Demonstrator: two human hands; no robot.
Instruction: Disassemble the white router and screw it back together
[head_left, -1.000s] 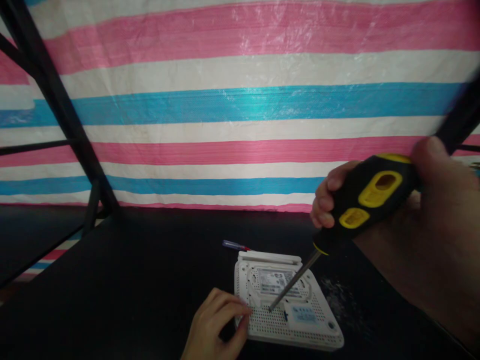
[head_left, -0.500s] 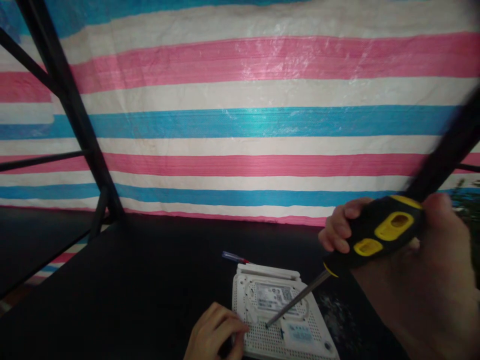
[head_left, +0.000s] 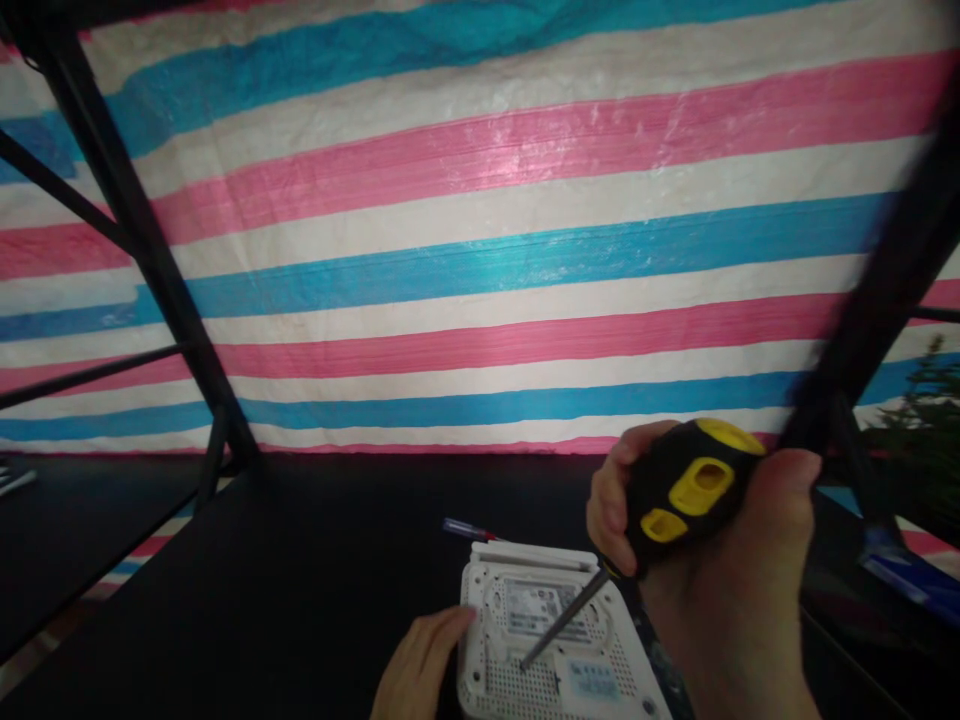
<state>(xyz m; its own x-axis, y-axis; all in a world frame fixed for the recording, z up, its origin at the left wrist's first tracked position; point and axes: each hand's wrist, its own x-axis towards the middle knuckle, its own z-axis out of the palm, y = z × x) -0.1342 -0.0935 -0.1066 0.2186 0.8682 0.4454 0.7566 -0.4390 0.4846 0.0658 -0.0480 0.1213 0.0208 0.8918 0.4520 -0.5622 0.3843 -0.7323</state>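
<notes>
My right hand [head_left: 720, 580] is wrapped round the black and yellow handle of a screwdriver [head_left: 682, 490]. Its metal shaft slants down to the left, and the tip appears to meet the vented underside of a white router [head_left: 491, 640]. The router lies bottom up on the black table, with a printed label, a paler sticker and a folded antenna along its far edge. My left hand [head_left: 424, 660] holds the router's left edge, fingers close together and a fingertip on the rim; its thumb is hidden.
Behind the router lies a second, thinner screwdriver [head_left: 465, 528] with a clear bluish handle. Black metal posts [head_left: 169, 290] rise at both sides before a striped tarp [head_left: 480, 260]. At right are a plant [head_left: 926, 440] and a blue item [head_left: 911, 580].
The view has tilted and shifted a little. My right hand and the screwdriver have moved left and slightly down. My left hand's fingers have straightened and slid farther up the router's edge.
</notes>
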